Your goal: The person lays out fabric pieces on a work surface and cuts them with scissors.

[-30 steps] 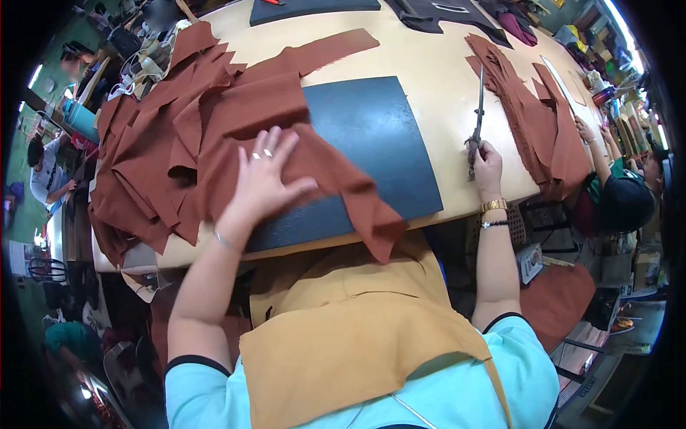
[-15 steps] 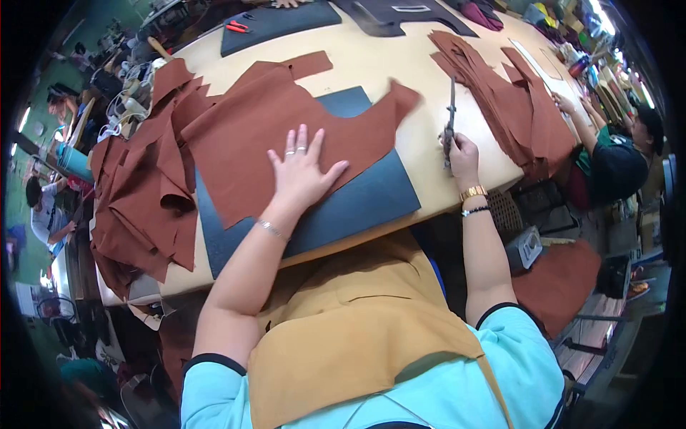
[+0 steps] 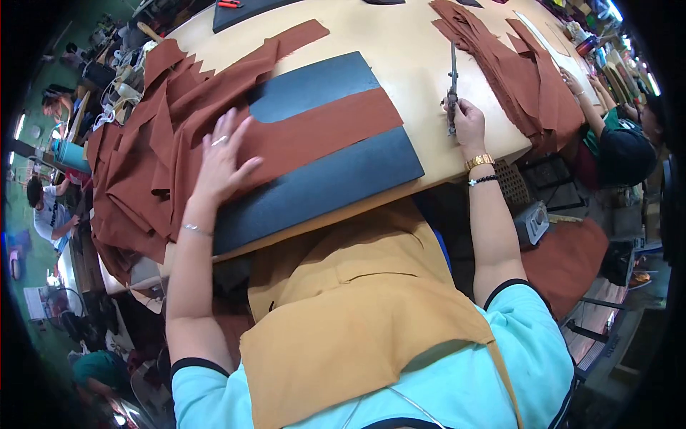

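Note:
My left hand (image 3: 223, 161), fingers spread and slightly blurred, is over the reddish-brown leather-like sheet (image 3: 314, 136); whether it touches cannot be made out. A straight strip of that sheet crosses the dark cutting board (image 3: 321, 186), and its left part merges with a crumpled brown heap (image 3: 143, 179). On the right, my right hand (image 3: 468, 125) is closed around a slim dark metal tool (image 3: 452, 89). The tool stands nearly upright, its thin end pointing away from me, just above or on the pale table beyond the board's right edge.
A layered stack of brown pieces (image 3: 507, 93) lies at the table's right. Beside it a co-worker (image 3: 622, 143) reaches onto the table. Another dark board (image 3: 250, 13) with a red-handled tool (image 3: 229, 4) sits at the far side. Brown material (image 3: 564, 264) hangs below on the right.
The brown sheet has shifted left and bunched up, baring more of the board. My left hand has moved left with it. My right hand still grips the tool, slightly nearer me.

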### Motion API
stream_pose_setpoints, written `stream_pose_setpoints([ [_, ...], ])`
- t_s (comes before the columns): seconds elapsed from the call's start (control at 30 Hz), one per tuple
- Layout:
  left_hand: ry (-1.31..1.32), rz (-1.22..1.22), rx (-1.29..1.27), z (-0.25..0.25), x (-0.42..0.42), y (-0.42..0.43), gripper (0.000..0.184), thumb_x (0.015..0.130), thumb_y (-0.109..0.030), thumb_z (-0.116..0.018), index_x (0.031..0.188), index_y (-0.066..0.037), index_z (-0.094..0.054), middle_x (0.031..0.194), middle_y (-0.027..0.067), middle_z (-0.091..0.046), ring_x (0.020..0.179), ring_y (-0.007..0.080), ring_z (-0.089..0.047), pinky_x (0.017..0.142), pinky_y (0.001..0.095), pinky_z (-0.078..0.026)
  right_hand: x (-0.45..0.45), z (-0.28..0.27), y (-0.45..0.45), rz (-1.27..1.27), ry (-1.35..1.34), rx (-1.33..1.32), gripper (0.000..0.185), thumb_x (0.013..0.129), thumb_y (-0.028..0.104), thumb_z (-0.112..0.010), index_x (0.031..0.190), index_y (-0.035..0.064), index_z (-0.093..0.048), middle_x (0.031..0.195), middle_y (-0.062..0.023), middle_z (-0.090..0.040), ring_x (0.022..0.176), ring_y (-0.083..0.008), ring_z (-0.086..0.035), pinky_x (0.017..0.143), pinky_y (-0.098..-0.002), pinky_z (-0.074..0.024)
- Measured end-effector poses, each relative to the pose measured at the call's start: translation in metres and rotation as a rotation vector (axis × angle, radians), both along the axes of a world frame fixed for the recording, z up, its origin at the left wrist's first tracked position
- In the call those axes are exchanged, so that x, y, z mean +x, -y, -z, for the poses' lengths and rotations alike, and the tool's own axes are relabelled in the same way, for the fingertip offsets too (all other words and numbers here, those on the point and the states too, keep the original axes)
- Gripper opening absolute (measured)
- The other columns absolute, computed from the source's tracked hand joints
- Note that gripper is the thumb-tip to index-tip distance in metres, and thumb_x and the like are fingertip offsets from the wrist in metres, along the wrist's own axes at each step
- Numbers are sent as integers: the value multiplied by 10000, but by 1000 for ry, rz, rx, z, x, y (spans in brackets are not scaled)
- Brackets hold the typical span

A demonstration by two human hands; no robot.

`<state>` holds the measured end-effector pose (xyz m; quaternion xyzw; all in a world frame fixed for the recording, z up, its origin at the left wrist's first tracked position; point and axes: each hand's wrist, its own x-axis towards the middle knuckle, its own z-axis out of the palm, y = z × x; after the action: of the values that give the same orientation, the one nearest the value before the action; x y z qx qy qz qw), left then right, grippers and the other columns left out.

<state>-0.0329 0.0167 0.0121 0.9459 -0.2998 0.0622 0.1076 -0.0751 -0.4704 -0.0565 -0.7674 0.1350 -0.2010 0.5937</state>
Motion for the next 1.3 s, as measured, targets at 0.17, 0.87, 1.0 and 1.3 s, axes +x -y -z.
stream_pose_setpoints([
  [0.17, -16, 287, -158, -12, -7, 120, 669, 860, -561, -546, 1398, -180, -432, 1499, 186, -295, 1386, 383, -262, 1091, 573, -224, -9, -7, -2, -26, 30, 265, 194, 940, 125, -548, 1007, -7, -673, 702, 19, -580, 586, -61, -510, 530, -204, -404],
  [0.87, -112, 296, -206, 32, 0, 150, 380, 968, -311, -458, 1320, -195, -542, 1468, 130, -385, 1377, 339, -308, 1100, 566, -216, -226, -56, -89, -483, -487, 812, 526, 834, 524, -658, 895, 3, -624, 727, -41, -602, 662, -114, -584, 614, -245, -482],
  [1.0, -30, 390, -136, 28, -7, 138, 603, 891, -528, -520, 1394, -202, -457, 1496, 165, -326, 1391, 359, -266, 1110, 557, -193, -210, -56, -92, -445, -531, 783, 583, 832, 574, -625, 966, 7, -610, 794, -43, -619, 711, -126, -600, 648, -263, -498],
  [1.3, -37, 375, -200, 37, -16, 134, 906, 766, -773, -467, 1412, -140, -429, 1504, 209, -277, 1404, 384, -210, 1116, 588, -148, -195, -51, -107, -512, -498, 808, 570, 846, 600, -583, 946, 39, -568, 809, -48, -576, 751, -166, -571, 737, -326, -481],
])
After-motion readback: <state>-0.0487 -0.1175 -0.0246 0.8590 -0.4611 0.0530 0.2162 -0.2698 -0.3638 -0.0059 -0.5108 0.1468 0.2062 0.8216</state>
